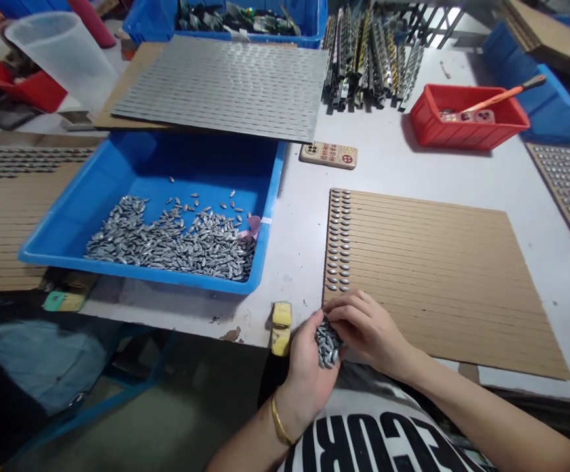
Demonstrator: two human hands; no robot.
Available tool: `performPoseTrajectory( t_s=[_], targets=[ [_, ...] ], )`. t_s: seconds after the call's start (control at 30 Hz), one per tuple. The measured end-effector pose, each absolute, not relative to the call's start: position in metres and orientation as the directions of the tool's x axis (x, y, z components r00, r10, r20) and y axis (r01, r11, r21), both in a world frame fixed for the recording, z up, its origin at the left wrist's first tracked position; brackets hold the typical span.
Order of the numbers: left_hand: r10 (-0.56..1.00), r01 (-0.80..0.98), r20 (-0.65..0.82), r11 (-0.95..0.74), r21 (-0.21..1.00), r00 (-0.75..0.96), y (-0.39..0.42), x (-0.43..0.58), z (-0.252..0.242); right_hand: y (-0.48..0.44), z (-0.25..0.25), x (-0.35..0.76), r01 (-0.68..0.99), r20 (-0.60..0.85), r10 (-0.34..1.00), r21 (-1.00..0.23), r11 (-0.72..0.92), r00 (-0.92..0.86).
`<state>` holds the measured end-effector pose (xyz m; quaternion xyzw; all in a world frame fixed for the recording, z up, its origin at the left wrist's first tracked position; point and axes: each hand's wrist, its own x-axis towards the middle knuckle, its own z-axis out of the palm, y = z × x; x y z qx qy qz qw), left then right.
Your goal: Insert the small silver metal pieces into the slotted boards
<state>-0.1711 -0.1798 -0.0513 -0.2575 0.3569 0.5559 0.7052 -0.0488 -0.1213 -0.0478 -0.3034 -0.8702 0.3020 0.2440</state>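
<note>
Pellets (328,344) are filling the cupped left hand (309,377); the right hand (370,331), grip hidden, is bending over them, probably picking, likely needing a precise pinch next. Farther, pellet columns (346,238) are lining the board (437,282) at left.

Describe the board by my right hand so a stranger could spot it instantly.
On the white table, look right of the big blue bin. A brown, dark-lined board lies there, beside your right hand. Unlike the densely filled board at far right, it carries just two columns of silvery pieces, along its left edge.
</note>
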Motion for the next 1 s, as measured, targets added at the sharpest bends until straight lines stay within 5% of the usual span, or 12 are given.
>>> performPoseTrajectory(
  t_s=[0.13, 0.47, 1.0],
  targets=[
    [0.618, -0.954, -0.778, 0.287, 0.09, 0.113, -0.184, -0.172, -0.052, -0.122, -0.042, -0.039, 0.363, 0.256, 0.76, -0.758, 0.541, -0.598],
    [0.656, -0.876, -0.754, 0.386, 0.289, 0.041, -0.194, -0.174, -0.044, -0.106, -0.068, -0.046, 0.537, 0.216, 0.794, -0.633, 0.557, -0.568],
    [0.648, -0.916, -0.756, 0.352, 0.193, 0.09, -0.195, -0.175, -0.045, -0.106, -0.075, -0.049, 0.638, 0.243, 0.758, -0.421, 0.645, -0.606]
  ],
)
